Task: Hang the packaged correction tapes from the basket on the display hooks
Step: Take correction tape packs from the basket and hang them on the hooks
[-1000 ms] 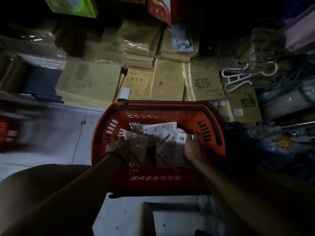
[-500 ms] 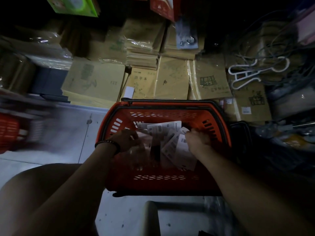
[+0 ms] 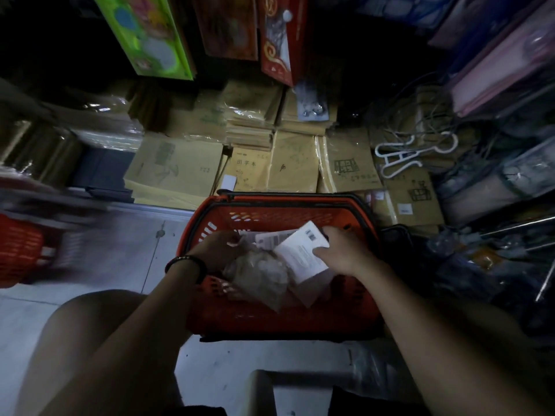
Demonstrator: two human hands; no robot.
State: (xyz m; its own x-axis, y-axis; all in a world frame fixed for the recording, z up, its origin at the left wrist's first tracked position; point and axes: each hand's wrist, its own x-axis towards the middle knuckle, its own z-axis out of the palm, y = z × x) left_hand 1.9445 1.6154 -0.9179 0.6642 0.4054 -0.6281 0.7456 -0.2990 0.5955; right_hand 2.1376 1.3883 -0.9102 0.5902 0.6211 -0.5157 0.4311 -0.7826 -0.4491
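Note:
A red plastic basket (image 3: 270, 213) with black handles stands on the floor in front of me. My right hand (image 3: 345, 253) grips a stack of white carded correction tape packs (image 3: 303, 253) over the basket, thumb on the top card. My left hand (image 3: 219, 247), with a dark band at the wrist, holds a bunch of clear blister packs (image 3: 261, 274) beside that stack. More white cards (image 3: 274, 237) lie behind, inside the basket. No display hooks show clearly in this dim view.
Stacks of brown wrapped notebooks (image 3: 294, 163) fill the shelf behind the basket. White hangers (image 3: 402, 157) and wires lie at the right. A second red basket (image 3: 21, 250) sits at the far left. Colourful boxes (image 3: 147, 34) hang above. My knee (image 3: 87, 331) is at lower left.
Both hands have gathered packs and lifted them from deep in the basket up to its rim. The camera view has tilted upward a little.

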